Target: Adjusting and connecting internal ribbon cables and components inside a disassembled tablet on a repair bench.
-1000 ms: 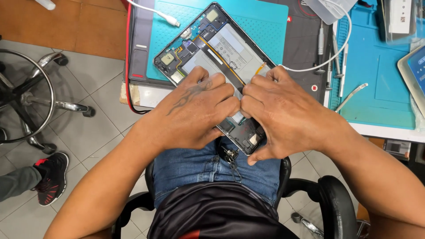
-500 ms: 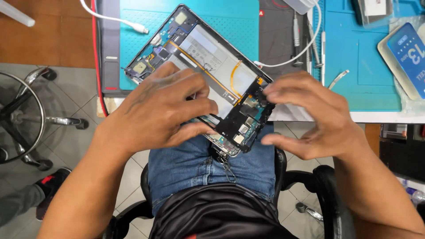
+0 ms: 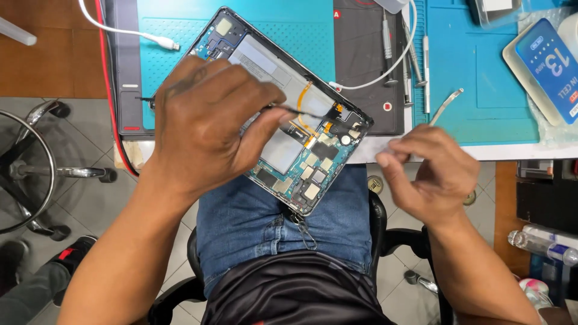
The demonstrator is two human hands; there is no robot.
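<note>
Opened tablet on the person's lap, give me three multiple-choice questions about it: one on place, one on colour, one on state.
1. Where does the opened tablet rest?
A. Across the lap and the bench edge
B. On the floor
C. On the stool

2. What colour is the work mat on the bench?
A. Red
B. Teal
C. Yellow

3. How is the tablet's back?
A. Cover on
B. Wrapped in film
C. Cover off, boards and battery bare

Answers:
1 A, it bridges the jeans and the bench.
2 B, the mat shows teal.
3 C, circuit boards lie bare beside the left hand, which holds a thin tool.
</note>
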